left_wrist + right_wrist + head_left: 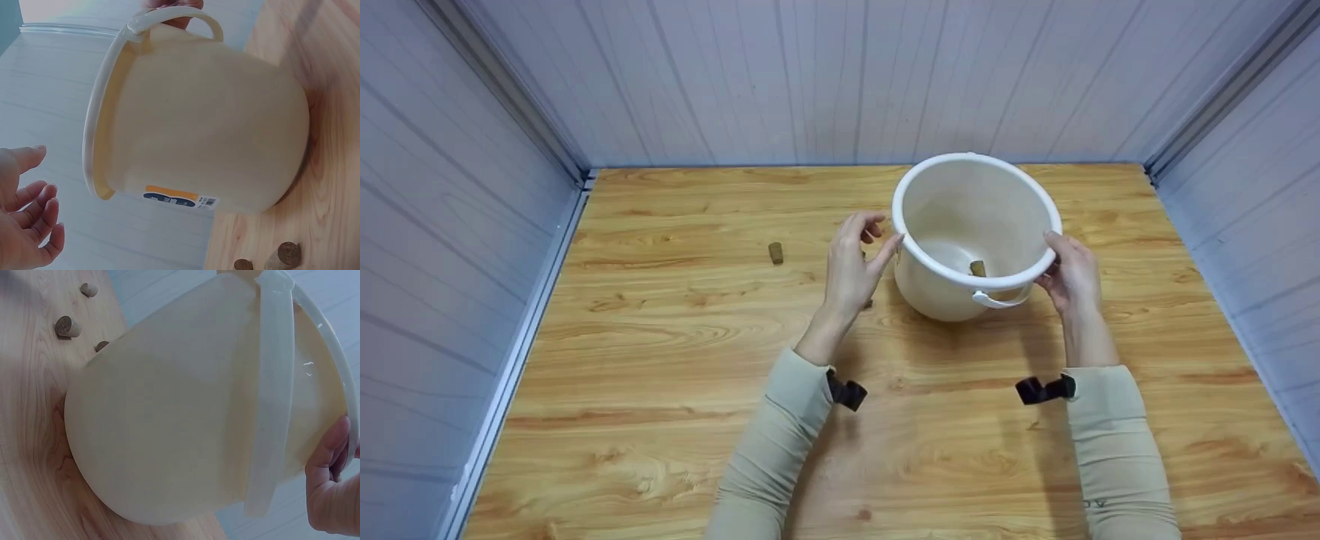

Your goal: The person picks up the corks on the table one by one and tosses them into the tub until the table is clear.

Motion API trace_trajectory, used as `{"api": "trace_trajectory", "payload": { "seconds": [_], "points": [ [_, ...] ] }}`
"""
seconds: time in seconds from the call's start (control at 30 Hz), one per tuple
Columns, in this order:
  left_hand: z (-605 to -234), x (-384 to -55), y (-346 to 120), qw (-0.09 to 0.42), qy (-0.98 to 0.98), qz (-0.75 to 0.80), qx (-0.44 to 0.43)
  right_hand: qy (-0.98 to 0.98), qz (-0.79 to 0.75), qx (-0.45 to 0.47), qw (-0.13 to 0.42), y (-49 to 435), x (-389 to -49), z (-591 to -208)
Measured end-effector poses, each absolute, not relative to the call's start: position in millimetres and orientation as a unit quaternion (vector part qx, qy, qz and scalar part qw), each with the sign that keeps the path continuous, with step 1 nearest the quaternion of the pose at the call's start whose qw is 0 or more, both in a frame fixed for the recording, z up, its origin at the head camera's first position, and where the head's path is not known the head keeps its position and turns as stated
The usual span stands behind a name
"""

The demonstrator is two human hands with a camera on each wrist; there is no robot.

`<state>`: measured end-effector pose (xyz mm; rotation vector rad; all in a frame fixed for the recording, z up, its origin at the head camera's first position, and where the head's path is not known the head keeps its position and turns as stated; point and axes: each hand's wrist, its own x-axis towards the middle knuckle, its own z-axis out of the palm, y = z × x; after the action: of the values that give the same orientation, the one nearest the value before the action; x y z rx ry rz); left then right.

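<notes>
A cream plastic bucket (pixel 937 296) with a white rim stands on the wooden table, its mouth facing up. My right hand (pixel 1076 277) grips the rim on the right side, thumb on top, as the right wrist view also shows. To the left of the rim is my left hand (pixel 851 266), its fingers loosely bent; in the left wrist view that hand (pixel 28 214) is apart from the bucket and holds nothing. One brown cork (pixel 977 268) lies inside on the bucket's floor. Other corks (pixel 67 327) are on the table left of the bucket, partly hidden by my left hand in the head view.
Farther left, a single cork (pixel 776 253) is on the table (pixel 660 420). The bucket's white handle (pixel 1005 303) hangs at its front right. Pale panel walls (pixel 825 82) enclose the back and both sides.
</notes>
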<state>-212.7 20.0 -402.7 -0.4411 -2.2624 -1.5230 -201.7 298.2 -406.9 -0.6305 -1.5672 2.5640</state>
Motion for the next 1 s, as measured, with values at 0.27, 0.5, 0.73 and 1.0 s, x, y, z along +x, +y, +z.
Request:
{"api": "trace_trajectory", "payload": {
  "seconds": [0.27,0.5,0.73,1.0],
  "points": [
    [-418,-212,11,0.172,-0.808,-0.551,-0.123,-0.505,0.838,-0.203,0.03,298,-202,-406],
    [-435,-214,7,0.169,-0.805,-0.555,-0.122,-0.509,0.836,-0.204,0.03,299,-202,-406],
    [-452,-213,3,0.132,-0.808,-0.564,-0.109,-0.506,0.838,-0.202,0.032,299,-202,-407],
    [-473,-208,-1,0.093,-0.825,-0.552,-0.078,-0.504,0.839,-0.203,0.032,299,-202,-406]
  ]
}}
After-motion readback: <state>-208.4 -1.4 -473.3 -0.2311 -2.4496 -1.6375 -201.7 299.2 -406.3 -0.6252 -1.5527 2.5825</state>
